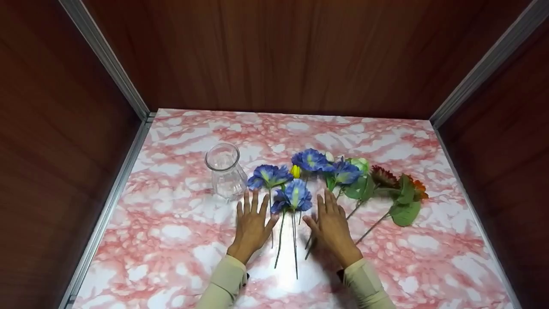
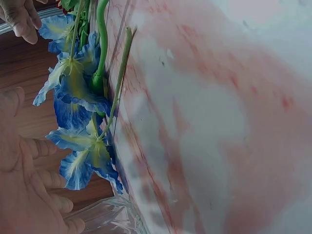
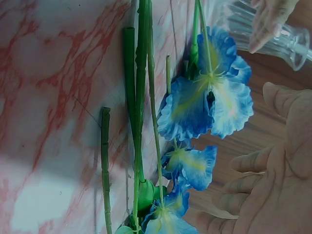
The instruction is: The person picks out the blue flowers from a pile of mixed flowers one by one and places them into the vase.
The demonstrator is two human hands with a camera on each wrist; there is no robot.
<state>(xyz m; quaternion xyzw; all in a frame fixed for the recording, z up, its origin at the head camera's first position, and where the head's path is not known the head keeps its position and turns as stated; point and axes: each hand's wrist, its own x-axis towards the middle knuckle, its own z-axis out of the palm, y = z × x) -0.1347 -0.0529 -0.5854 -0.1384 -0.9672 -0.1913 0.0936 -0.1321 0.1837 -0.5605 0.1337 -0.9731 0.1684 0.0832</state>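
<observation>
Both hands are held palm down with fingers straight, one on each side of a blue flower (image 1: 296, 195). My left hand (image 1: 251, 226) is nearest the stem of another blue flower (image 1: 269, 177) and holds nothing. My right hand (image 1: 332, 226) hovers by the stems of the right-hand blue flowers (image 1: 346, 172), also holding nothing. In the left wrist view the left palm (image 2: 24, 180) faces the blue petals (image 2: 80, 168). The right wrist view shows the right palm (image 3: 273, 180) apart from the blue blooms (image 3: 209, 92). A clear glass vase (image 1: 227, 178) stands upright left of the flowers.
A yellow bud (image 1: 295, 171) lies among the blue flowers. Farther right are a pale green-white bloom (image 1: 359, 164), a dark red flower (image 1: 383, 176) and an orange flower (image 1: 419, 189) with broad green leaves (image 1: 405, 213). Brown wood-grain panels (image 1: 274, 56) enclose the marbled tabletop (image 1: 176, 257).
</observation>
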